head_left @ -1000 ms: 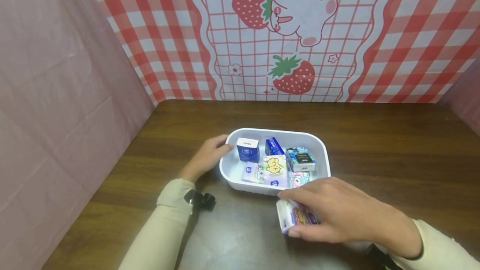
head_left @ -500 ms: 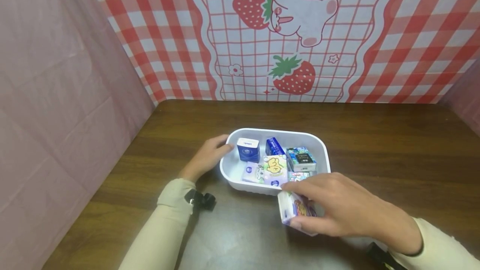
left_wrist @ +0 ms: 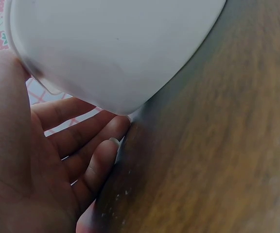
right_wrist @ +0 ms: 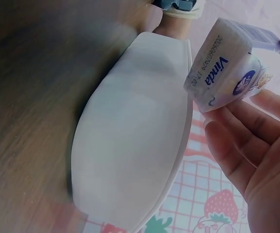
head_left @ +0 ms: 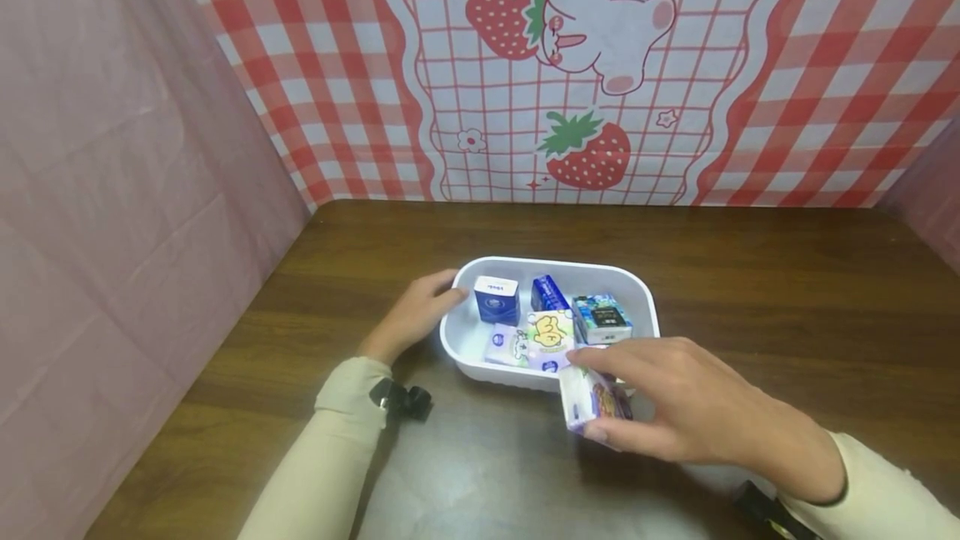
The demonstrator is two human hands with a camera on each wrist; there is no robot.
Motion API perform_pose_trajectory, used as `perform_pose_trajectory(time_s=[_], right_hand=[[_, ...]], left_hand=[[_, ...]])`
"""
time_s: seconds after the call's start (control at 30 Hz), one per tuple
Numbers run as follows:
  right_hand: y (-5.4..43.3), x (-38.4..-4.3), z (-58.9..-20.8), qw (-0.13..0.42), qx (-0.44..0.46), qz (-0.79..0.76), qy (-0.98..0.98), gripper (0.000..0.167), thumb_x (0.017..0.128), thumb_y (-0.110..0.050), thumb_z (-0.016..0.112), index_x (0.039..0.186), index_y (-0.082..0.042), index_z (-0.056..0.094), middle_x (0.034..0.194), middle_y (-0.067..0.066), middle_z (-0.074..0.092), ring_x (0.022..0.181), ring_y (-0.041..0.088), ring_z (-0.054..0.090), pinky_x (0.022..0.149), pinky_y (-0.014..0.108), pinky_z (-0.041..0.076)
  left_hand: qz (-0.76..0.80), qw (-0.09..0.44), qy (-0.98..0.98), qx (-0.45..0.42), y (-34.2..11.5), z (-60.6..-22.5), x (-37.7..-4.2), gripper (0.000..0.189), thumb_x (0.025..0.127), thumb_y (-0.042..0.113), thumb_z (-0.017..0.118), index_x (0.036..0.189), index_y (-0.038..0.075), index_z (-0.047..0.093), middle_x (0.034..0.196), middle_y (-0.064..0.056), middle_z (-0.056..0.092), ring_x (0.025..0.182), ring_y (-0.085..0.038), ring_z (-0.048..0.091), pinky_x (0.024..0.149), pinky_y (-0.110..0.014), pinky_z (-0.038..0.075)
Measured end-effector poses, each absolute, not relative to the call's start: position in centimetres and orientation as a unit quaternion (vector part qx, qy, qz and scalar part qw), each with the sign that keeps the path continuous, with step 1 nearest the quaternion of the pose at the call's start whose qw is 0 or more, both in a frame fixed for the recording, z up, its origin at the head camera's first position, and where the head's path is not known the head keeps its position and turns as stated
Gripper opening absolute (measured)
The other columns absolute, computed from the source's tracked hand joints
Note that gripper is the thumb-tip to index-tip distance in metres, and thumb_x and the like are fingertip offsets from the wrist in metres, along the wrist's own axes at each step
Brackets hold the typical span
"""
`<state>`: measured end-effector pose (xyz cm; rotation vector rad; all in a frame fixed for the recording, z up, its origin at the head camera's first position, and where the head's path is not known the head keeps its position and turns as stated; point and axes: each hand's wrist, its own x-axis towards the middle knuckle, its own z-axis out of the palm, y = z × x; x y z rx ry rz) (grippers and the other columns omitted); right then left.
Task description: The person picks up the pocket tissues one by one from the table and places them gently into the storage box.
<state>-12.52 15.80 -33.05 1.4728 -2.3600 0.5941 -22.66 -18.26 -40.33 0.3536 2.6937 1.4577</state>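
Observation:
A small white-and-purple pack of tissues (head_left: 585,397), marked Vinda in the right wrist view, is pinched between the thumb and fingers of my right hand (head_left: 693,402). It hangs at the front right rim of a white plastic bin (head_left: 480,372), overlapping that rim in the head view. My left hand (head_left: 412,313) holds the bin's left end, thumb over the rim and the other fingers along the outer wall. Inside lie a dark blue pack (head_left: 498,305), a slim blue pack (head_left: 550,293), a blue-green pack (head_left: 602,317) and a yellow-puppy pack (head_left: 550,338) beside a pale purple pack (head_left: 505,344).
The bin stands on a dark wooden table (head_left: 360,252). Behind rises a red checked cloth (head_left: 330,65) with strawberries, and a pale pink curtain (head_left: 112,190) hangs at the left. A black strap mount (head_left: 405,400) sits on the left wrist.
My right hand has lifted the pack of tissues up and slightly forward, from in front of the bin to its front rim. The left hand and the bin have stayed put.

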Motion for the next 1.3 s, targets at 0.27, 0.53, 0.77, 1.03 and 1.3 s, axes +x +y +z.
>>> perform_pose_trajectory(time_s=[0.27, 0.53, 0.77, 1.03, 1.3], right_hand=[[15.9, -12.6, -33.0, 0.162, 0.513, 0.208, -0.817, 0.058, 0.085, -0.047, 0.078, 0.131, -0.014, 0.065, 0.110, -0.009, 0.071, 0.086, -0.001, 0.060, 0.073, 0.030, 0.057], [16.3, -12.7, -32.4, 0.161, 0.499, 0.201, -0.827, 0.058, 0.086, -0.044, 0.077, 0.134, -0.015, 0.064, 0.113, -0.009, 0.070, 0.086, -0.001, 0.059, 0.073, 0.030, 0.058], [16.9, -13.1, -32.0, 0.170, 0.483, 0.202, -0.835, 0.061, 0.083, -0.039, 0.080, 0.136, -0.015, 0.062, 0.114, -0.007, 0.071, 0.081, 0.000, 0.057, 0.072, 0.029, 0.057], [17.1, -13.8, -32.2, 0.206, 0.466, 0.188, -0.840, 0.060, 0.086, -0.041, 0.077, 0.135, -0.011, 0.061, 0.117, 0.000, 0.071, 0.091, 0.007, 0.066, 0.073, 0.037, 0.059], [17.3, -14.3, -32.5, 0.216, 0.421, 0.182, -0.862, 0.066, 0.082, -0.037, 0.080, 0.138, -0.010, 0.059, 0.118, 0.003, 0.070, 0.080, 0.006, 0.057, 0.070, 0.035, 0.058]], left_hand=[[0.472, 0.028, 0.873, 0.118, -18.2, -40.3, -22.6, 0.049, 0.098, 0.032, 0.057, 0.141, 0.009, 0.057, 0.134, -0.011, 0.062, 0.119, -0.025, 0.060, 0.102, -0.045, 0.047], [0.473, 0.031, 0.873, 0.114, -18.2, -40.2, -22.7, 0.049, 0.098, 0.031, 0.058, 0.142, 0.009, 0.057, 0.136, -0.011, 0.061, 0.122, -0.025, 0.059, 0.104, -0.046, 0.046], [0.471, 0.039, 0.875, 0.104, -18.2, -40.1, -22.7, 0.049, 0.098, 0.033, 0.058, 0.142, 0.011, 0.057, 0.135, -0.009, 0.062, 0.119, -0.024, 0.060, 0.102, -0.044, 0.048], [0.471, 0.040, 0.875, 0.103, -18.3, -40.3, -22.7, 0.050, 0.098, 0.033, 0.058, 0.143, 0.011, 0.056, 0.136, -0.009, 0.061, 0.120, -0.024, 0.060, 0.102, -0.045, 0.048], [0.470, 0.039, 0.876, 0.101, -18.2, -40.3, -22.6, 0.051, 0.098, 0.034, 0.058, 0.143, 0.011, 0.056, 0.137, -0.009, 0.061, 0.122, -0.024, 0.058, 0.104, -0.045, 0.045]])
